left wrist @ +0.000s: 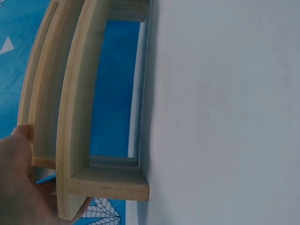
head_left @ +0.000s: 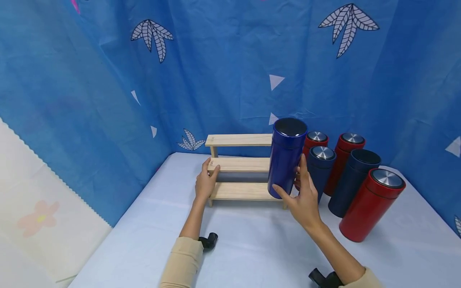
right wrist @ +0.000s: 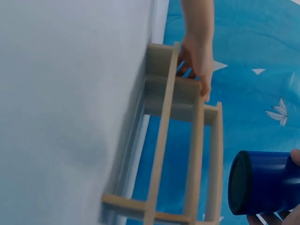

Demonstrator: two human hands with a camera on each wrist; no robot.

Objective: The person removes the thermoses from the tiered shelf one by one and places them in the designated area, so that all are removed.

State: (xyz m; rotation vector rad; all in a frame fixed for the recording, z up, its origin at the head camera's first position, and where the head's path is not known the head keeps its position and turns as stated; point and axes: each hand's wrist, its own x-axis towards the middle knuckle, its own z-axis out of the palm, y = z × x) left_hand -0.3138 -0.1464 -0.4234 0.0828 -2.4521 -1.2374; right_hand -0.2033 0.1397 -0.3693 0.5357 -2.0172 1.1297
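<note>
A three-step wooden shelf (head_left: pixel 239 165) stands on the covered table. My left hand (head_left: pixel 205 182) grips the left end of its middle step, thumb on the front edge; the left wrist view shows the fingers (left wrist: pixel 47 187) reaching round that end. In my right hand (head_left: pixel 304 202) is a glossy blue thermos (head_left: pixel 286 160) with a black lid, held upright in front of the shelf's right end. Its dark base (right wrist: pixel 240 183) shows in the right wrist view, raised beside the steps. Fingers curl round its right side, with the thumb at the lower front.
Right of the shelf stand several more thermoses: a red one (head_left: pixel 371 206) in front, a dark blue one with a black lid (head_left: pixel 353 184), a dark blue one with a silver lid (head_left: pixel 320 166), and red ones (head_left: pixel 347 154) behind. A blue leaf-print curtain (head_left: pixel 230 72) hangs behind the table.
</note>
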